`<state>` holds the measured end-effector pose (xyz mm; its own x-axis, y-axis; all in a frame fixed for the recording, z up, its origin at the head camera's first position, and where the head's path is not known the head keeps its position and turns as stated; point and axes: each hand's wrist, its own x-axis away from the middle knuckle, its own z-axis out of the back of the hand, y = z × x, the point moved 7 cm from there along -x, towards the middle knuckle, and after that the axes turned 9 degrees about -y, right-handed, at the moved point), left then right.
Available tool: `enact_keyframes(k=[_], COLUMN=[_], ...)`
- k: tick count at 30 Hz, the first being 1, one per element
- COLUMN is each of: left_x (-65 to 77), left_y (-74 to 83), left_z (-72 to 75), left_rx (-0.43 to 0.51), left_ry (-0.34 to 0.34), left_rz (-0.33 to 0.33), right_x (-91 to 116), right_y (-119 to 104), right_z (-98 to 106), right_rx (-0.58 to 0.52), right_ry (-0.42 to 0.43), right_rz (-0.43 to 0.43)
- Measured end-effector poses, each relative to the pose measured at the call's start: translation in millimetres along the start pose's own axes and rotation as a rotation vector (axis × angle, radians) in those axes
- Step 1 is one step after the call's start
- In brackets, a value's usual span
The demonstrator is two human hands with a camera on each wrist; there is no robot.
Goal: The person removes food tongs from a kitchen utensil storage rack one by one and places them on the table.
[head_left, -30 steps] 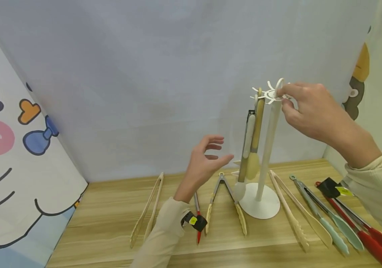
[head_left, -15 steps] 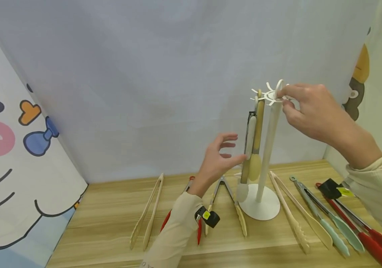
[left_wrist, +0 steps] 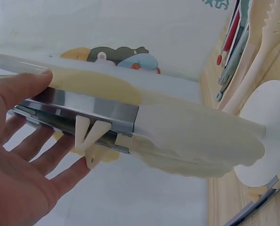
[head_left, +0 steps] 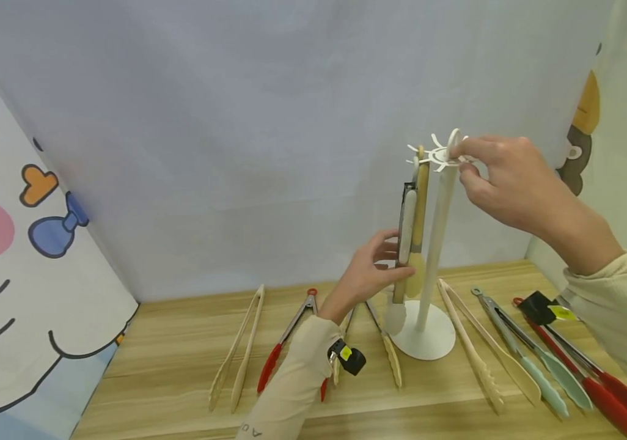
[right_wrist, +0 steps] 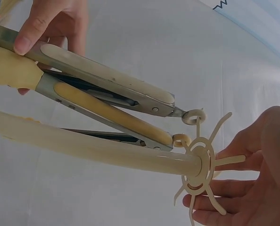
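Note:
My right hand (head_left: pixel 511 177) pinches the loop on top of a white utensil stand (head_left: pixel 436 250), beside its ring of hooks. Two pairs of tongs hang by their rings from hooks on the stand's left side. The outer pair is the white-handled tongs (head_left: pixel 408 226), with pale tips (left_wrist: pixel 196 136); the inner pair is the yellow-handled tongs (right_wrist: pixel 111 110). Low on the white-handled tongs, my left hand (head_left: pixel 365 272) has its thumb on the near metal arm and its fingers round the far side. Small white prongs (left_wrist: pixel 90 132) stick out of these tongs near the left fingertips.
Left of the stand lie beige tongs (head_left: pixel 247 342), red-tipped tongs (head_left: pixel 286 342) and yellow-tipped tongs (head_left: pixel 389 351), partly behind the left forearm. To its right are more beige tongs (head_left: pixel 475 348), green tongs (head_left: pixel 533 360) and red tongs (head_left: pixel 594 373). A cloth backdrop (head_left: pixel 264 153) stands behind the table.
My left hand has moved right, from beside the hanging tongs to a grip on the white-handled pair. The right hand stays at the stand's top loop.

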<state>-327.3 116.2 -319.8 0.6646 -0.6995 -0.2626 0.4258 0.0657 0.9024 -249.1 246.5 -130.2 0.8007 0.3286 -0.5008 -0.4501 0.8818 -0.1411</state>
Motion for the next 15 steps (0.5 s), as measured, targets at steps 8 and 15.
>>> enact_keyframes(k=[8, 15], left_x=[1.8, 10.1], left_y=[-4.0, 10.9], left_z=[2.7, 5.5], left_rx=[0.0, -0.04], left_ry=[0.008, 0.04], left_rz=[-0.004, -0.036], right_x=[0.8, 1.1], right_y=[2.5, 2.2], right_z=[0.5, -0.2], right_rx=[-0.007, -0.005], right_ry=[-0.008, -0.001], right_rz=[-0.022, -0.018])
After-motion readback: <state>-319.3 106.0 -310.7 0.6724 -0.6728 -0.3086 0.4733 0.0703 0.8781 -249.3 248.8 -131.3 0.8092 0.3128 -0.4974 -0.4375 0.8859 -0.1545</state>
